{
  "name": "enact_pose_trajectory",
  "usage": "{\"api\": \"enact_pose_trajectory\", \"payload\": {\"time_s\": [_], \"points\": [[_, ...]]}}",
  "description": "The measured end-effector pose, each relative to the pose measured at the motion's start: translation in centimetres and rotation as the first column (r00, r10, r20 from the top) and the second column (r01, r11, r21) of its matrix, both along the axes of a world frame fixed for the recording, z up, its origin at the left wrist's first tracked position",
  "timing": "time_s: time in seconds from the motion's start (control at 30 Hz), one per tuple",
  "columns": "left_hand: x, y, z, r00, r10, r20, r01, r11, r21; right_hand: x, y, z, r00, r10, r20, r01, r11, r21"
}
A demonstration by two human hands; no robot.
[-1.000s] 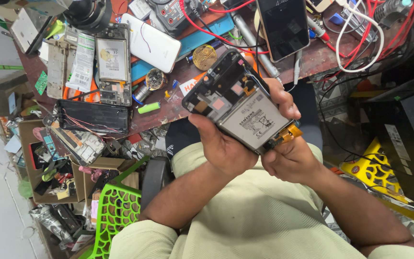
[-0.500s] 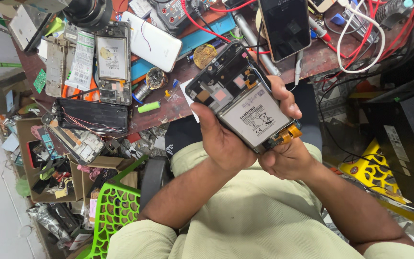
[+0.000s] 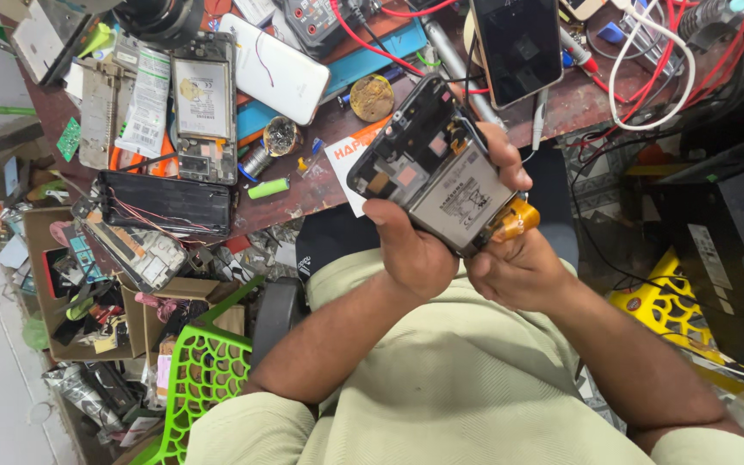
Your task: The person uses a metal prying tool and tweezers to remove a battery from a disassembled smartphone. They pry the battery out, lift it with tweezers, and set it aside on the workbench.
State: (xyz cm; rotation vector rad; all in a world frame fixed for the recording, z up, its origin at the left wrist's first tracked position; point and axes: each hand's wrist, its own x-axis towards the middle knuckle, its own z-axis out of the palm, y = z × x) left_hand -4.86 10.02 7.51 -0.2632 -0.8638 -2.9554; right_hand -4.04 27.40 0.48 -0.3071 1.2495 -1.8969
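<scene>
Both hands grip opened phone above cluttered bench.
Left hand (image 3: 415,254) at 7 o'clock clenches the opened phone (image 3: 437,168), thumb on edge; right hand (image 3: 518,263) at 5 o'clock grasps its lower end; dark phone (image 3: 517,43) at 1 o'clock.

One head-worn camera looks steeply down, close above the hands (image 3: 467,250) and cluttered workbench (image 3: 320,185).

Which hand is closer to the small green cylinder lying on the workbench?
Left. The left hand grips the opened phone on the side toward the green cylinder, though well apart from it. The right hand holds the phone's far side, further away.
</scene>
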Motion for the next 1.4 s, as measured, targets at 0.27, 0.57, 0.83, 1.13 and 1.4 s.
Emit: {"api": "enact_pose_trajectory", "payload": {"time_s": [0.27,0.57,0.83,1.13,1.4], "points": [[-0.5,-0.5,0.7,0.998,-0.016,-0.056,0.009,0.992,-0.128,-0.1,-0.6,1.1,0.999,-0.023,0.036,0.027,0.994,-0.107],[-0.1,-0.6,0.8,1.0,-0.022,-0.02,0.018,0.98,-0.198,-0.5,-0.4,3.3,0.999,0.031,0.033,-0.031,0.999,-0.011],[-0.2,-0.6,0.9,0.998,-0.052,-0.043,0.044,0.985,-0.165,-0.3,-0.1,3.7,0.999,0.031,0.044,-0.032,0.999,0.006],[0.1,-0.8,0.5,0.997,-0.058,-0.043,0.049,0.981,-0.187,0.0,0.2,4.1,0.997,0.075,0.007,-0.075,0.99,0.116],[0.1,-0.5,0.3,0.999,-0.005,-0.053,-0.009,0.968,-0.25,0.0,0.6,4.6,0.996,0.082,0.045,-0.088,0.986,0.144]]}}
